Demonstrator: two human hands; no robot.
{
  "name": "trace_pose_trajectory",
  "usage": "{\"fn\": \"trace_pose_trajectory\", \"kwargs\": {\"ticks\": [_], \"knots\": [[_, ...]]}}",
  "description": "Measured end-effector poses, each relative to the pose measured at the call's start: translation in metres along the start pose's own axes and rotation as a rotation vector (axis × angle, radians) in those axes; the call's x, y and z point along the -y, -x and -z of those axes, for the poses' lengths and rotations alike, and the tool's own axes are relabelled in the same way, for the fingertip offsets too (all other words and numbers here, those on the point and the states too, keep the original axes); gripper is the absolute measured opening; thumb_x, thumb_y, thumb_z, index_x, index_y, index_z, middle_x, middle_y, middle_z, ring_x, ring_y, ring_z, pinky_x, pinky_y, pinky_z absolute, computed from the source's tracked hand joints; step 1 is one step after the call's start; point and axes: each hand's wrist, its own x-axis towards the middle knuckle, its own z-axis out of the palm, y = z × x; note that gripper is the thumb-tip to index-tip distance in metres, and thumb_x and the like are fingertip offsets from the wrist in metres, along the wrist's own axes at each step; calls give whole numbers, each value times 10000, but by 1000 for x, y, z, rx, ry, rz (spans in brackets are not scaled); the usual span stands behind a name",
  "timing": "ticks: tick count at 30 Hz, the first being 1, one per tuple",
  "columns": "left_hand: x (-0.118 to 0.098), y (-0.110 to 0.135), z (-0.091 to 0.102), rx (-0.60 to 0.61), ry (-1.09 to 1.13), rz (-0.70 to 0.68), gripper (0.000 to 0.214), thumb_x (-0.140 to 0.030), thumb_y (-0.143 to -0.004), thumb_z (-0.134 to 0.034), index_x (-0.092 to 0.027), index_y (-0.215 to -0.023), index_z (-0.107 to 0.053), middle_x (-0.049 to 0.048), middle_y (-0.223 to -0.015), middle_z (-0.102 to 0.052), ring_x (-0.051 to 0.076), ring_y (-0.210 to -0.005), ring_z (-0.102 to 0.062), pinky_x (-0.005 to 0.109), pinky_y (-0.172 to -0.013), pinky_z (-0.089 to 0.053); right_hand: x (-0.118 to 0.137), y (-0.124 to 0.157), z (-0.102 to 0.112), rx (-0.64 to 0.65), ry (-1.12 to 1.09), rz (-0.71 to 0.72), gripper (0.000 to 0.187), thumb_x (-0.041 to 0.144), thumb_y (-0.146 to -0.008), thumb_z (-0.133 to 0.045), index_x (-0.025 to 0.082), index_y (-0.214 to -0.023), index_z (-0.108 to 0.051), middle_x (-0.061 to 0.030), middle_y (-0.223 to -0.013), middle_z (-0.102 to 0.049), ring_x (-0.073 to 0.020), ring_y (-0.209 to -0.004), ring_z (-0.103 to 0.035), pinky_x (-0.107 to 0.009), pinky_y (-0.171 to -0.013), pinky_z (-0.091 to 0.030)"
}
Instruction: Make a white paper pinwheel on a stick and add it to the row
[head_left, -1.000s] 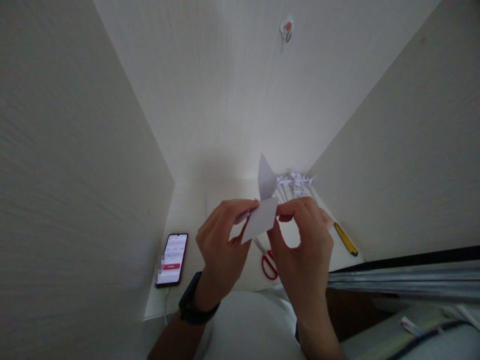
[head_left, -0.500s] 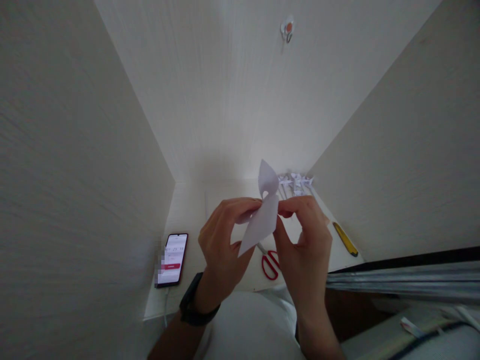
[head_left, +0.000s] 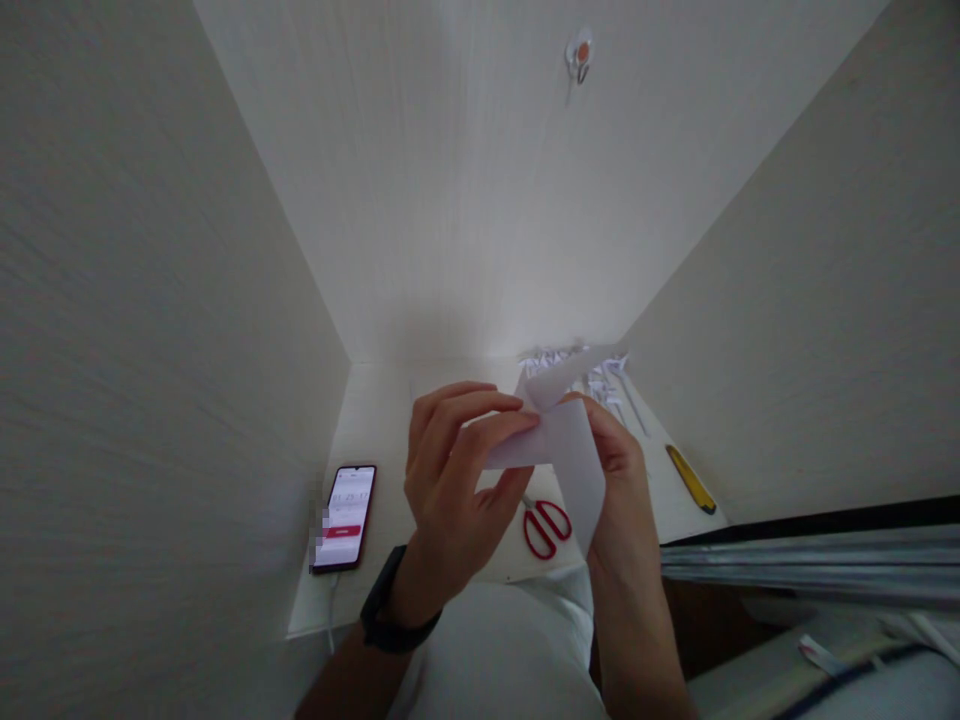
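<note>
Between my two hands, above the white table, is a folded piece of white paper (head_left: pixel 576 465) with several arms sticking out, like a pinwheel. My left hand (head_left: pixel 465 470), a dark watch on its wrist, grips the paper from the left with fingertips near its centre. On the other side my right hand (head_left: pixel 619 465) is closed on it, its fingers partly hidden behind the paper. Below the hands lie scissors with red handles (head_left: pixel 541 528), their blades mostly covered. Several small folded paper pieces on sticks (head_left: pixel 611 390) lie at the back right of the table.
A lit phone (head_left: pixel 345 520) with a cable lies at the table's left side. A yellow utility knife (head_left: pixel 691 480) rests near the right edge. White walls enclose the table (head_left: pixel 375 420) on three sides, and a hook (head_left: pixel 580 58) hangs on the back wall.
The paper has turned, and its arms now point up-right and down-right. My left fingers have moved onto its centre, and my right hand has shifted behind it. More of the scissors' handles shows.
</note>
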Motion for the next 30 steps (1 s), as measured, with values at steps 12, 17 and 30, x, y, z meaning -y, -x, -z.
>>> {"fn": "trace_pose_trajectory", "kwargs": {"ticks": [12,17,30], "knots": [[-2,-1,1,-5,-84,-1,199,-105,-761,-683,-214,-925,-651,39,-929,-664,222,-987,-584,394,-898,-473,-2,1,1,9,-87,-85,126,165,-822,-605,257,-778,-680,49,-709,-634,-126,-648,-543,-220,-574,-418],[-2,-1,2,1,-68,-8,179,-113,-773,-672,-208,-923,-659,44,-928,-663,222,-989,-580,391,-898,-474,-2,2,1,8,-149,-107,191,112,-805,-624,283,-803,-707,57,-711,-617,-118,-680,-524,-205,-602,-412],[-2,-2,2,1,-61,-16,157,-119,-786,-660,-220,-906,-650,39,-892,-663,218,-962,-584,386,-873,-481,4,4,1,-7,-26,-49,196,78,-780,-600,259,-779,-676,59,-724,-574,-122,-720,-508,-232,-636,-384]]}}
